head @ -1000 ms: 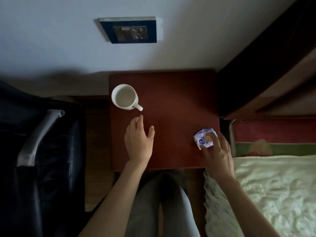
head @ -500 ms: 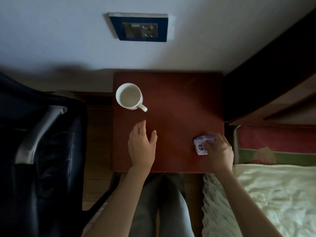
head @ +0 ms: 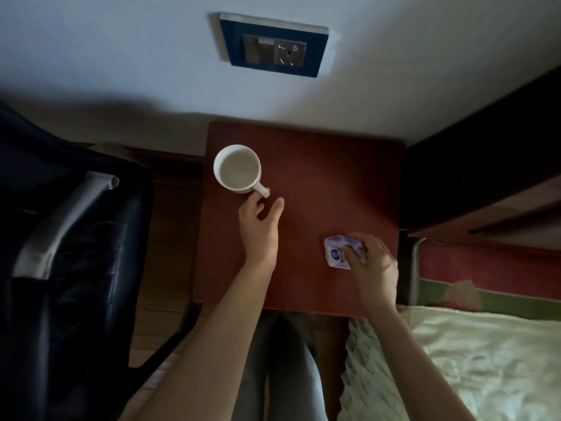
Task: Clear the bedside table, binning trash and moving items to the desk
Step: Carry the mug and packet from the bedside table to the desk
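A view from above shows a small red-brown bedside surface [head: 318, 177] set against a pale wall. A white mug [head: 237, 168] stands upright at the surface's back left corner, its handle pointing toward the front right. It looks empty, though the dim light makes that hard to confirm.

The person's left hand [head: 259, 229] hovers just in front of the mug, grip spread, with thumb and fingers curved on either side of the handle's tip. Whether they touch the handle cannot be told.

Near the surface's front right edge lies a crumpled white and blue wrapper [head: 337, 253]. The right hand [head: 372, 262] rests on it, grip pinching the wrapper's right side between the fingertips.

On the wall behind the surface sits a dark blue socket plate [head: 273, 45]. A black chair [head: 69, 238] with a grey armrest stands to the surface's left. A bed [head: 470, 360] with a pale quilted cover lies to its right.
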